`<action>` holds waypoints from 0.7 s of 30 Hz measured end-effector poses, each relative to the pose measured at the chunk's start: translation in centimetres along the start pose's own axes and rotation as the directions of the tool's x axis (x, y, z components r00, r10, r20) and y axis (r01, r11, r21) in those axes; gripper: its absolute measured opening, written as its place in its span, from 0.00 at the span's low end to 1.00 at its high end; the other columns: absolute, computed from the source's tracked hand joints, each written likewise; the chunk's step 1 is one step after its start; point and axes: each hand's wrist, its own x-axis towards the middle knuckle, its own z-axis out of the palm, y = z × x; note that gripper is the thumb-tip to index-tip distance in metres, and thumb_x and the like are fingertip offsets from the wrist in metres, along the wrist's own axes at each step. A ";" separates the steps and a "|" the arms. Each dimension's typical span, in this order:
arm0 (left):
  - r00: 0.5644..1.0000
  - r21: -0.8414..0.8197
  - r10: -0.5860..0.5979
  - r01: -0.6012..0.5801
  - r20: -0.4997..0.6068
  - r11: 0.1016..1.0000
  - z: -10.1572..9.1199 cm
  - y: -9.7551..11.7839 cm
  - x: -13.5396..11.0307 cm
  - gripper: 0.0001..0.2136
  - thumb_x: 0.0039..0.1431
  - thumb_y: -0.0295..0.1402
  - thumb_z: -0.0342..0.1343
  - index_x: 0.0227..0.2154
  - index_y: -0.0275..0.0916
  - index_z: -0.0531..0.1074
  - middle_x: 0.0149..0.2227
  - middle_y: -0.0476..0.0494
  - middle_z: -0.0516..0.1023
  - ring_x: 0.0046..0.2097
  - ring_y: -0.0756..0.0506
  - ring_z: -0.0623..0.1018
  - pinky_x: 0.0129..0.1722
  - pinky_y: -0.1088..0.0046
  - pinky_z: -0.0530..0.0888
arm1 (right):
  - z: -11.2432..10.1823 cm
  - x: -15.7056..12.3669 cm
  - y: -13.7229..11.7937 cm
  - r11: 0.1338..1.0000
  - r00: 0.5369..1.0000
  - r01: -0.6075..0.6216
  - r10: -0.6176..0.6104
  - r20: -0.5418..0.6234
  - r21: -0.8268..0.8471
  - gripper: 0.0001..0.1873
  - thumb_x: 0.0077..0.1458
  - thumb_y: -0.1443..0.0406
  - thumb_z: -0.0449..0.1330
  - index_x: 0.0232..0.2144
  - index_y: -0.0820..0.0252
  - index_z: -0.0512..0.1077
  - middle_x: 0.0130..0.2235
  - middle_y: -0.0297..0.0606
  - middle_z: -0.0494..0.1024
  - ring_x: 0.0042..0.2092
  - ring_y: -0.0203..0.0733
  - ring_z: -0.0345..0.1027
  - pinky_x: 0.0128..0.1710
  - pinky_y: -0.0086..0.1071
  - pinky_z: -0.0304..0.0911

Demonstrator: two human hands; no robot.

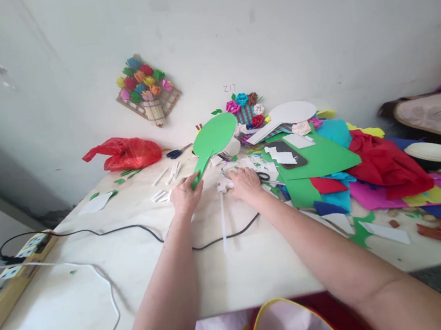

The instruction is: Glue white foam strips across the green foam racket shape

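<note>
One green paddle [216,135], left hand [186,195] gripping its handle. Right hand [245,183] touches a glue gun [224,184] (grip unclear) — scissors [263,176], paper scraps [260,165] crowding close.

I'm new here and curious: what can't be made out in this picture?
In the head view:
Green paddle: handle end hidden by the left hand.
White tool: partly behind right hand.
Power strip: cut off by the left edge.
Black cable: partly behind left forearm.

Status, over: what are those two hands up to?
Left hand gripping green paddle shape by its narrow end. Right hand at white glue gun, grip unclear. Black cord crossing between forearms, possible snag.
</note>
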 end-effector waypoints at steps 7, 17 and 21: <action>0.984 -0.027 -0.165 0.164 -0.064 0.986 0.0 -0.3 0.3 0.19 0.53 0.45 0.47 0.47 0.50 0.69 0.35 0.45 0.76 0.37 0.43 0.74 0.33 0.70 0.66 | 1.9 0.1 -0.3 0.999 0.998 0.039 -0.038 0.044 -0.028 0.24 0.47 0.67 0.53 0.49 0.64 0.62 0.41 0.50 0.70 0.46 0.50 0.60 0.45 0.39 0.52; 0.986 0.011 -0.168 0.168 0.006 0.986 -0.2 -0.5 0.4 0.21 0.52 0.46 0.48 0.49 0.50 0.67 0.37 0.45 0.77 0.40 0.41 0.74 0.36 0.68 0.67 | 0.4 0.7 2.0 0.945 0.966 -0.216 0.244 -0.089 0.245 0.16 0.48 0.61 0.52 0.40 0.56 0.69 0.37 0.42 0.74 0.38 0.46 0.67 0.36 0.34 0.58; 0.989 0.070 -0.137 0.132 0.063 0.989 -0.3 -0.8 0.4 0.22 0.52 0.46 0.47 0.50 0.51 0.65 0.40 0.45 0.76 0.42 0.41 0.74 0.38 0.67 0.67 | 1.1 1.5 4.3 0.827 0.973 -0.179 0.227 -0.027 0.533 0.16 0.43 0.61 0.57 0.36 0.59 0.72 0.33 0.39 0.76 0.36 0.44 0.67 0.34 0.32 0.59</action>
